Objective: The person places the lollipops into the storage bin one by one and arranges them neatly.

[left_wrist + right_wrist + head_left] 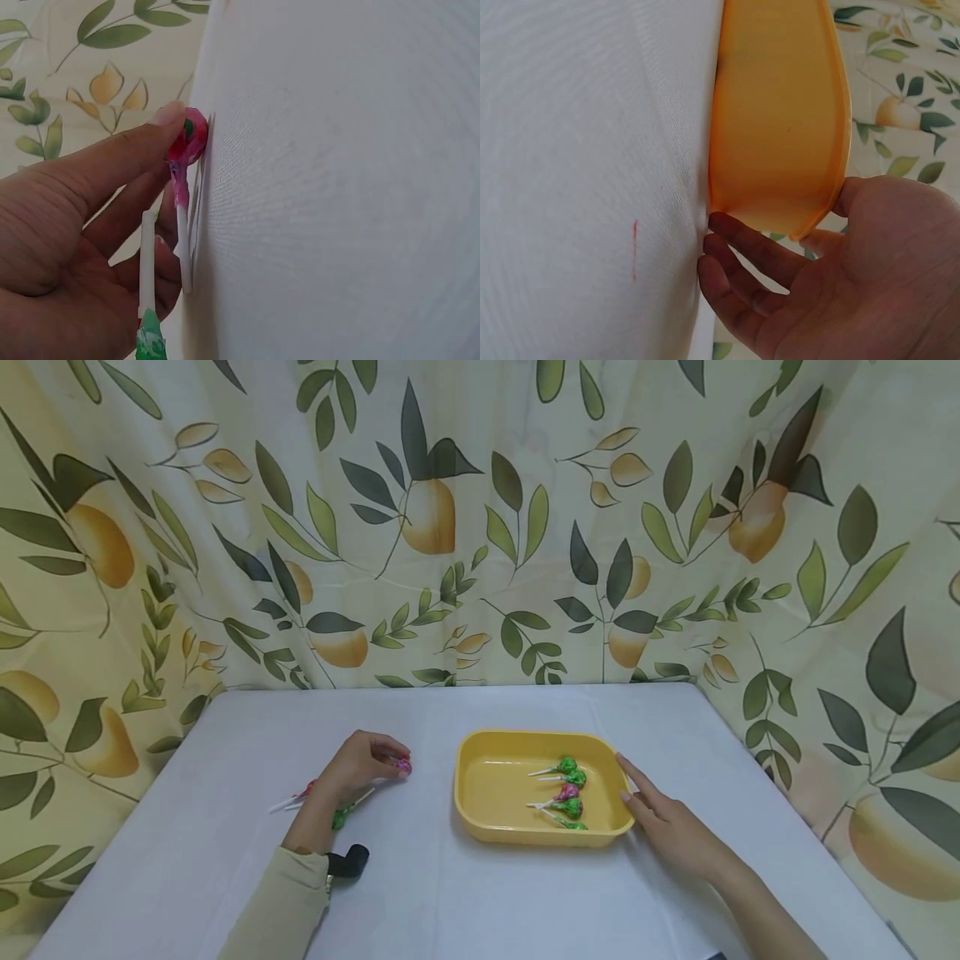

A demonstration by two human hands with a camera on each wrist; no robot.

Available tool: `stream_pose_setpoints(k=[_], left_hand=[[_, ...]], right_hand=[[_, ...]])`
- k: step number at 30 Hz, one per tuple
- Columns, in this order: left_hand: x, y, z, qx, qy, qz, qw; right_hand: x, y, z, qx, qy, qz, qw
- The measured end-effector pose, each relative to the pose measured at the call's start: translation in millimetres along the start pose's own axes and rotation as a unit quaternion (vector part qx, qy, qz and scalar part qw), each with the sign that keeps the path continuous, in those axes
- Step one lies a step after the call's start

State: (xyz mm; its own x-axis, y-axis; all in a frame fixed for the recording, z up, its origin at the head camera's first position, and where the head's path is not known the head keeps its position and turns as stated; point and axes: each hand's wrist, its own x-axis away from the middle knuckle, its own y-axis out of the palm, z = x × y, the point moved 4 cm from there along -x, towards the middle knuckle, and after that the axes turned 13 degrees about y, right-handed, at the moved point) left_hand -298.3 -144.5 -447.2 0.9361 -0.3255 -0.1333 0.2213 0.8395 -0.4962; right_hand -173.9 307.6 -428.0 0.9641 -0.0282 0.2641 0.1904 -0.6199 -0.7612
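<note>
My left hand [362, 764] pinches a pink-wrapped lollipop [403, 767] low over the white table. In the left wrist view, thumb and fingers are at the wrapped head of that lollipop [193, 139], and its white stick points down. A green-wrapped lollipop [340, 818] lies close to the left wrist, beside a red-wrapped one [309, 788] partly hidden by the arm. My right hand [671, 827] rests against the right end of a yellow tray [487, 785], fingers extended. Several green lollipops [573, 778] and a pink one [568, 792] lie in the tray's right half.
A white cloth [420, 893] covers the table. Patterned curtain [450, 527] with leaves and fruit hangs behind the table and along both sides. A black device [348, 862] is strapped to the left wrist.
</note>
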Motion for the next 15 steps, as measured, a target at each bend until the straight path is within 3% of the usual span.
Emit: stream_pose_setpoints(k=[5, 15], left_hand=[[1.4, -1.3, -1.0, -0.02, 0.003, 0.003, 0.9998], [0.0, 0.5, -1.9, -0.014, -0.007, -0.002, 0.9999]], right_hand=[[1.0, -2.2, -1.1, -0.001, -0.011, 0.006, 0.9999], [0.4, -2.6, -0.3, -0.002, -0.018, 0.011, 0.9998]])
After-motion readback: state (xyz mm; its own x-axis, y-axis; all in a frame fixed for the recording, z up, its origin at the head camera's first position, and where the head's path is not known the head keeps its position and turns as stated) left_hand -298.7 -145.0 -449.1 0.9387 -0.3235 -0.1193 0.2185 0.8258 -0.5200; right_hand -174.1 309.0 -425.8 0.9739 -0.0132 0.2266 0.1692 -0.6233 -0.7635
